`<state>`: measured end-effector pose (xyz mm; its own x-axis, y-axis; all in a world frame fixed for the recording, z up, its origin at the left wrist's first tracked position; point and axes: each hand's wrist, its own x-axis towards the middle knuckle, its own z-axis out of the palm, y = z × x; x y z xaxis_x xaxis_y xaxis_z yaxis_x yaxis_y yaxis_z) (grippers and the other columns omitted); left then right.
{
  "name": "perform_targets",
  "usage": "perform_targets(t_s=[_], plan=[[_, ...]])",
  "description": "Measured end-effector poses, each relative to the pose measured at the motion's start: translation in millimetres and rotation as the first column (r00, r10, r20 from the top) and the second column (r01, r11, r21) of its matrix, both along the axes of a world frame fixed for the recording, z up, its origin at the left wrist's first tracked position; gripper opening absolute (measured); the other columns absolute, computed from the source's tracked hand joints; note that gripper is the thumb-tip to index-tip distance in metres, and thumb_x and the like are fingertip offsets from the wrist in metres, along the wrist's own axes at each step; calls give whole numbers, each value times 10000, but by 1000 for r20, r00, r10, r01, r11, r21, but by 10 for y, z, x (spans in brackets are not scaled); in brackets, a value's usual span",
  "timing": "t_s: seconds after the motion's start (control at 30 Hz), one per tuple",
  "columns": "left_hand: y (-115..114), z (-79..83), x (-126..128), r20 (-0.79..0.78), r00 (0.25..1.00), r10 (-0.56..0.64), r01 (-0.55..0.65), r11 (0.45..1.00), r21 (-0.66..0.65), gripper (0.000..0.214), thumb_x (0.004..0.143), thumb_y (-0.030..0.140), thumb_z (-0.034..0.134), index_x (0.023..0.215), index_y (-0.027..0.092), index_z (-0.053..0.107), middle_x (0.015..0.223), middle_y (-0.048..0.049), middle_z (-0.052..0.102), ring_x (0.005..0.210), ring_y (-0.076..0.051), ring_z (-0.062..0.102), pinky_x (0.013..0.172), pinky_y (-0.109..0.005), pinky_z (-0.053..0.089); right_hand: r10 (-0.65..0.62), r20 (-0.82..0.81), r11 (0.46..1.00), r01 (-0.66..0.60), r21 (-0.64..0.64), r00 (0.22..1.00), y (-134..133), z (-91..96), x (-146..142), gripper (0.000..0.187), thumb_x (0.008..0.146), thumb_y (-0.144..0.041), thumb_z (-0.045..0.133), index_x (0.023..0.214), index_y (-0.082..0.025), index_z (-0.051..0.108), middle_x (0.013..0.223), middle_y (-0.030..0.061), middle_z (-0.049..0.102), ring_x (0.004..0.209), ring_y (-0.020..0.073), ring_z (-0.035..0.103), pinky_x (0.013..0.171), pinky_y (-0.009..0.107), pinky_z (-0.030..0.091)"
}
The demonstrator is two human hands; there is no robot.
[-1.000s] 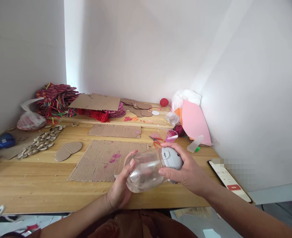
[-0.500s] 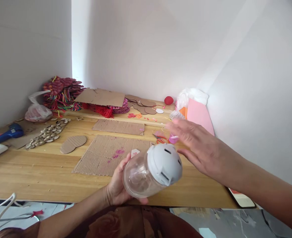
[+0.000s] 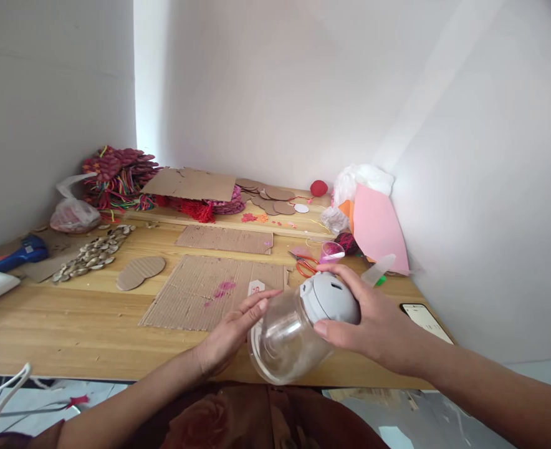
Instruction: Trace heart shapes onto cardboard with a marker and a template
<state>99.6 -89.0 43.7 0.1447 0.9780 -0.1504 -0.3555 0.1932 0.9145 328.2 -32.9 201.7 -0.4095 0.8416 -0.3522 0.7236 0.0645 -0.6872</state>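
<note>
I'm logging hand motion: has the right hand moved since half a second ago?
Yes, downward in view: the right hand, which partly hid the pink cup, now lies below it, on the grey lid.

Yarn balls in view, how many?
2: red yarn ball at the far back, dark magenta yarn ball beside the purple-tinted cup. The white bag may hide more.

A bottle (image 3: 287,340) was between left hand (image 3: 231,337) and right hand (image 3: 373,321); on the table (image 3: 93,343), a cardboard cutout (image 3: 141,273) lay left, a phone (image 3: 425,321) right.
</note>
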Motion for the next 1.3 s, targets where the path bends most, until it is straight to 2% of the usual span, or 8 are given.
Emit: perform_targets(t_s=[0.13,0.33,0.43,0.53,0.67,0.87,1.03,1.3], plan=[[-90,143,-29,-288,925,-250,286,954,92,1004,702,721,837,1531,251,524,1536,-146,573,1419,-423,514,1190,-557,406,34,65,999,-31,-36,997,-49,-38,25,849,703,-496,831,1443,-296,467,1346,79,643,1148,310,650,937,443,535],[-66,307,251,-574,811,-108,283,933,224,1517,361,517,1048,1641,329,255,1572,-143,505,1437,-435,476,1225,-579,358,107,93,994,-108,7,990,-90,-140,80,944,717,-544,831,1523,-278,419,1357,122,662,1126,334,687,851,444,586],[-30,222,314,-541,836,-90,260,934,247,1426,409,520,1038,1607,288,301,1486,-147,575,1367,-411,543,1193,-560,405,257,108,964,-263,40,960,-28,-149,216,1070,748,-538,824,1641,-311,279,1498,134,590,1210,344,681,885,443,604],[-8,155,299,-521,850,-77,243,935,258,1241,468,482,1024,1527,237,426,1378,-146,644,1270,-398,608,1155,-561,440,474,166,837,-501,221,865,146,-144,358,1149,803,-477,809,1694,-354,93,1671,104,417,1414,352,559,1073,481,539],[6,181,280,-472,880,-56,194,948,250,1133,503,451,1013,1477,230,479,1392,-141,637,1296,-388,589,1181,-550,417,228,261,706,-344,619,938,372,-132,409,698,997,-416,566,1641,-301,320,1589,110,527,1364,346,599,1118,540,487],[33,266,349,-470,882,-29,171,950,262,1149,481,438,1021,1465,215,471,1348,-135,661,1233,-378,627,1124,-525,465,205,167,936,-243,255,964,194,25,233,645,1014,-687,400,1484,-274,553,1098,91,776,920,284,760,768,406,581],[84,267,441,-583,812,5,175,952,252,1158,470,488,1012,1470,265,474,1300,-117,671,1153,-388,647,1002,-524,525,246,356,844,-380,379,902,30,-12,72,980,794,-730,712,1602,-256,423,1303,164,713,1163,430,683,823,481,572],[272,376,446,-563,826,28,159,947,280,1146,463,455,1007,1458,226,487,1317,-124,673,1232,-414,615,1116,-569,452,520,299,638,-597,486,800,307,18,411,1055,839,-179,673,1684,-418,87,1734,30,299,1589,334,313,1220,538,394]])
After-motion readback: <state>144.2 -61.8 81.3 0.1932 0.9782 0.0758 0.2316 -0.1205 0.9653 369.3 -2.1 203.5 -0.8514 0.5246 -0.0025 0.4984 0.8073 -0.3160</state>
